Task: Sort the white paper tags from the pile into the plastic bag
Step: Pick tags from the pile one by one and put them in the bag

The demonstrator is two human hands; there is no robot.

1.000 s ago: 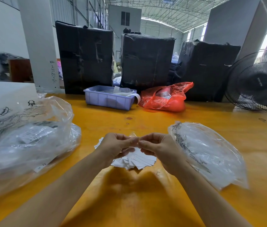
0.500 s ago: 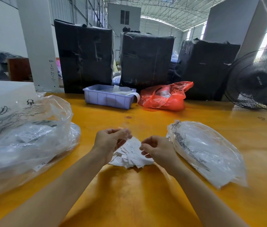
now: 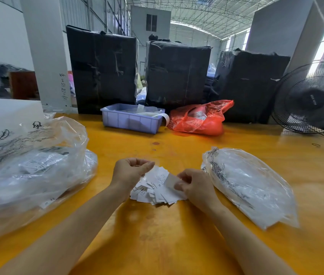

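Note:
A loose pile of white paper tags (image 3: 155,187) lies on the yellow table (image 3: 167,235) between my hands. My right hand (image 3: 195,185) pinches a single white tag (image 3: 170,181) at the pile's right edge, thumb on top. My left hand (image 3: 131,171) hovers just above the pile's left side with its fingers curled against the thumb; nothing shows inside it. A clear plastic bag (image 3: 246,187) with black print lies flat right of my right hand, with white tags showing through it.
A large crumpled clear bag (image 3: 32,167) with labels inside fills the left side, against a white box (image 3: 2,120). A lilac bin (image 3: 131,121), a red bag (image 3: 199,119), black wrapped bales (image 3: 177,74) and a fan (image 3: 312,98) line the far edge.
My hands, joined over the pile a second ago, have parted. The right hand dropped to the pile and took hold of one tag; the left stayed raised on the left.

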